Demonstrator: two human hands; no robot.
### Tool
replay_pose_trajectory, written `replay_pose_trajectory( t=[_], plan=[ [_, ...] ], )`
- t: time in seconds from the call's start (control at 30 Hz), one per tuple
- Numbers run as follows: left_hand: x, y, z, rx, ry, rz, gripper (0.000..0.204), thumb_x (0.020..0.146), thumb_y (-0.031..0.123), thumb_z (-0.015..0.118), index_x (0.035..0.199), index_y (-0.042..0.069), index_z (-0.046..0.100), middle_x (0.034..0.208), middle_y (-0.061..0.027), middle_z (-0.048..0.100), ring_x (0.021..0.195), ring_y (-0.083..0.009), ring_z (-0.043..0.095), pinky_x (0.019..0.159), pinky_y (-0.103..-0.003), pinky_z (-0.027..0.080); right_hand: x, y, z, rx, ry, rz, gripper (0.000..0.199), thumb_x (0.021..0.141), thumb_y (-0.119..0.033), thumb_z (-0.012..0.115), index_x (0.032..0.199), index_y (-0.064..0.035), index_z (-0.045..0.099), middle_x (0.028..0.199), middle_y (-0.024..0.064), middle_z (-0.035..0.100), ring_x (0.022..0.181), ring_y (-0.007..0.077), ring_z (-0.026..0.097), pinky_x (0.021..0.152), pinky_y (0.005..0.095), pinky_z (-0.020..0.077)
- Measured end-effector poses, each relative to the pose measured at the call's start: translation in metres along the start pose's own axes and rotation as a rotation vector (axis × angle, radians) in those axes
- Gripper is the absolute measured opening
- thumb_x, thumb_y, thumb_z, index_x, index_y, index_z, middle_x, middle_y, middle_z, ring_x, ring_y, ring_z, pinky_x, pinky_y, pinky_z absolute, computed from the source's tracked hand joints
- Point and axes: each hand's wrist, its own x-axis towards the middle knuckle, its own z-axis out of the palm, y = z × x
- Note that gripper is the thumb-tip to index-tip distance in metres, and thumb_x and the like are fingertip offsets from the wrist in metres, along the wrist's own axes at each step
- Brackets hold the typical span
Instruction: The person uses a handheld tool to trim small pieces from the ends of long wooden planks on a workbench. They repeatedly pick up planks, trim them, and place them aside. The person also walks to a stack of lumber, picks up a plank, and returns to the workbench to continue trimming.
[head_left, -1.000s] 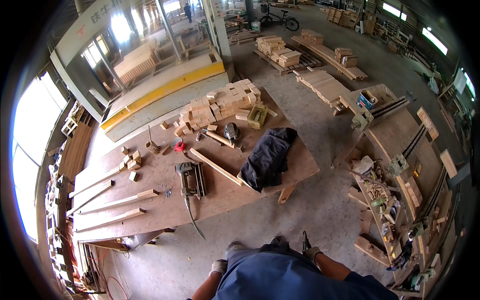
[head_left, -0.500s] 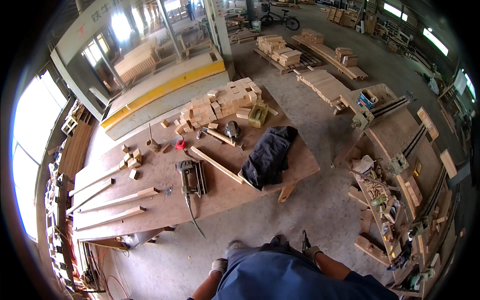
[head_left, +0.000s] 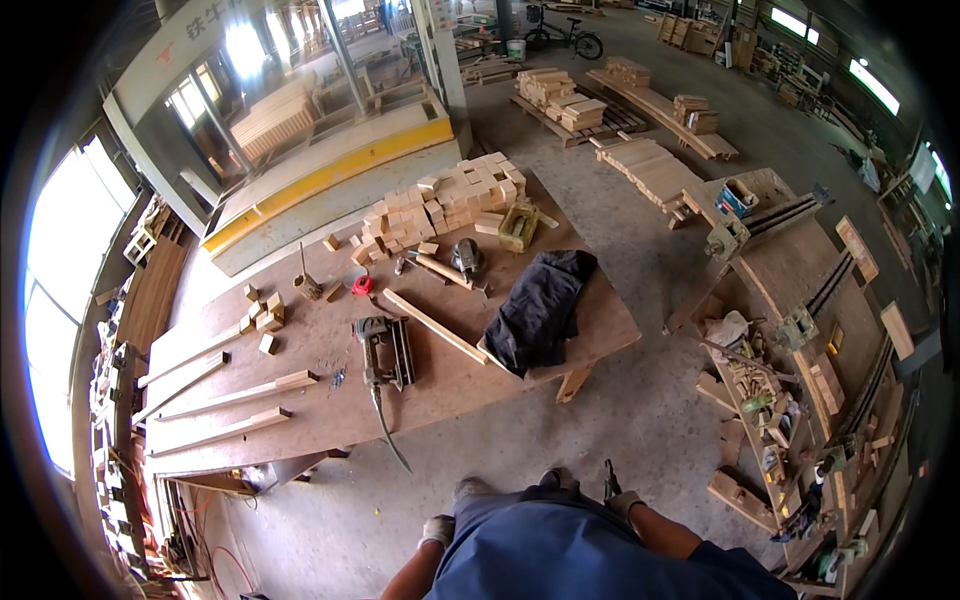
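Observation:
My gloved left hand [head_left: 437, 531] hangs beside my body, near my left shoe; its fingers are too small to read. In my gloved right hand [head_left: 623, 503] is a dark narrow-tipped hand tool [head_left: 611, 478], pointing forward over the floor; its kind is unclear. Ahead stands a brown table [head_left: 330, 420]. On it lie a nail gun [head_left: 378, 352] with a hose tail [head_left: 390, 440], a long wooden strip [head_left: 436, 327], a black cloth [head_left: 538, 312], a hammer [head_left: 445, 272], a red tape measure [head_left: 362, 285] and a grey power tool [head_left: 466, 257].
Wooden blocks [head_left: 455, 200] are heaped at the table's far edge, beside a yellow-green box [head_left: 518, 227]. Several wooden bars [head_left: 235, 396] lie at its left. A clamping bench [head_left: 790, 290] stands to the right. Behind the table is a large machine with a yellow edge [head_left: 330, 180].
The view has shifted very slightly. Both hands and the things on the table stay where they were.

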Motion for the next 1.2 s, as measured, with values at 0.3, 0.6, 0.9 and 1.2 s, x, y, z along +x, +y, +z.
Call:
replay_pose_trajectory(
  t=[0.3,0.6,0.9,1.2],
  plan=[
    [0.010,-0.007,0.007,0.043,-0.009,0.019,0.043,0.085,0.056,0.061,0.111,0.025,0.076,0.115,-0.0091,0.072,0.109,-0.0304,0.068,0.092,-0.040,0.054,-0.008,-0.006,-0.005,0.098,-0.062,0.070,0.052,0.095,-0.039,0.063,0.128,0.0021,0.062,0.129,0.0218,0.064,0.118,0.0309,0.063,0.095,0.0411,0.0503],
    [0.006,-0.004,0.003,0.044,-0.001,0.024,0.043,0.086,0.057,0.060,0.109,0.025,0.076,0.113,-0.0101,0.072,0.109,-0.0318,0.068,0.091,-0.041,0.055,0.012,0.003,0.002,0.198,-0.066,0.090,0.051,0.095,-0.038,0.065,0.126,0.0018,0.063,0.128,0.0214,0.065,0.116,0.0305,0.064,0.094,0.0414,0.0507],
    [-0.006,0.012,-0.008,0.156,-0.042,0.064,0.039,0.092,0.042,0.052,0.107,0.016,0.076,0.118,-0.0146,0.069,0.111,-0.0348,0.067,0.091,-0.045,0.055,0.010,0.004,0.000,0.197,-0.058,0.078,0.054,0.094,-0.038,0.067,0.129,0.0015,0.061,0.131,0.0211,0.063,0.120,0.0310,0.062,0.098,0.0411,0.0487],
    [-0.002,0.012,-0.009,0.217,-0.068,0.113,0.038,0.093,0.041,0.051,0.109,0.017,0.075,0.120,-0.0139,0.069,0.112,-0.0345,0.066,0.092,-0.046,0.055,0.016,0.005,0.000,0.148,-0.074,0.058,0.055,0.094,-0.038,0.067,0.130,0.0035,0.060,0.133,0.0216,0.062,0.123,0.0312,0.061,0.099,0.0405,0.0477]
  ],
)
